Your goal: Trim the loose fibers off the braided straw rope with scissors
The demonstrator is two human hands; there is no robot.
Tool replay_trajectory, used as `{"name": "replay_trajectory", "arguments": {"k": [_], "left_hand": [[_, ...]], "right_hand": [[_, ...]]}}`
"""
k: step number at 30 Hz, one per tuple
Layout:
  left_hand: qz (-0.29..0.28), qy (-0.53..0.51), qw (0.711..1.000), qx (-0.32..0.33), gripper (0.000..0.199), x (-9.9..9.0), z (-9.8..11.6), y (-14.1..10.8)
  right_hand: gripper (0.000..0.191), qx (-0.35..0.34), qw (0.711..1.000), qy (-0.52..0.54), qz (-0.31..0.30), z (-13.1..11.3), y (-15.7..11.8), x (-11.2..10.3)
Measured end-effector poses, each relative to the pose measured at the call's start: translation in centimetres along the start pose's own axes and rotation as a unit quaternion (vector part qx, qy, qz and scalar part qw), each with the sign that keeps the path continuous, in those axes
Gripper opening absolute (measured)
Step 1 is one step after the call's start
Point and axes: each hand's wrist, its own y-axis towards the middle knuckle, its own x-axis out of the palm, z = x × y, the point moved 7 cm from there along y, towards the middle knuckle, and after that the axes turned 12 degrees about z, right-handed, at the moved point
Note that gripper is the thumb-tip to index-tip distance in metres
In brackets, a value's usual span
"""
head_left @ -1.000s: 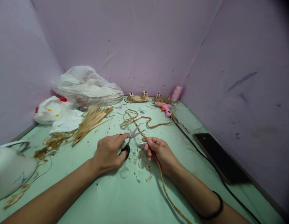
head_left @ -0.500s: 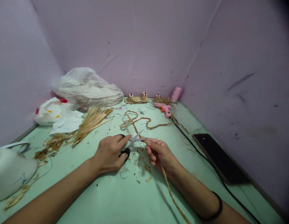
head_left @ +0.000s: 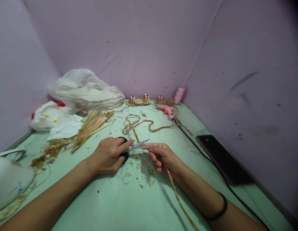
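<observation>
My left hand (head_left: 110, 155) is closed on black-handled scissors (head_left: 136, 146), its fingers in the loops. The silver blades are slightly parted and lie across a brown braided cord, close to my right fingertips. My right hand (head_left: 164, 157) pinches that cord (head_left: 174, 189) between thumb and fingers. From the right hand one end runs down past the bottom edge of the view; the other side winds in loops over the green table beyond the scissors. Small brown scraps (head_left: 151, 172) lie beneath the hands.
Plastic bags (head_left: 86, 89), dry strips (head_left: 91, 126) and a white bowl-like object (head_left: 12, 181) are at left. Two woven pieces (head_left: 138, 102), a pink glue gun (head_left: 167, 110) and a pink spool (head_left: 179, 95) stand behind. A phone (head_left: 224, 158) and black cable are right.
The scissor blades have closed somewhat around the cord. The whole view has shifted slightly, and both hands keep nearly the same places on scissors and cord.
</observation>
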Motion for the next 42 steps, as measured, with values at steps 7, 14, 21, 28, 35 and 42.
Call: {"name": "replay_trajectory", "arguments": {"k": [7,14,21,28,35,42], "left_hand": [[-0.030,0.022,0.999,0.028,0.053,0.1,0.1,-0.1],[-0.037,-0.008,0.999,0.010,0.054,0.7,-0.2,-0.4],[-0.030,-0.008,1.000,0.003,0.054,0.0,0.0,0.0],[-0.030,-0.001,0.999,0.016,0.055,0.2,0.1,-0.1],[0.001,-0.030,0.999,0.014,0.049,-0.2,0.1,-0.1],[0.144,-0.190,0.959,-0.154,0.044,-1.2,-2.8,-0.4]], "right_hand": [[0.026,0.020,0.999,0.015,-0.022,0.3,-0.2,0.2],[0.022,0.016,0.999,0.027,-0.017,0.4,0.0,0.1],[0.027,-0.012,1.000,0.008,-0.018,0.6,0.1,0.3],[0.029,-0.019,0.999,0.006,-0.038,0.7,0.0,0.6],[0.011,-0.033,0.999,0.025,-0.032,0.5,0.1,0.5],[0.014,-0.003,0.999,0.040,-0.006,0.8,0.1,0.3]]}}
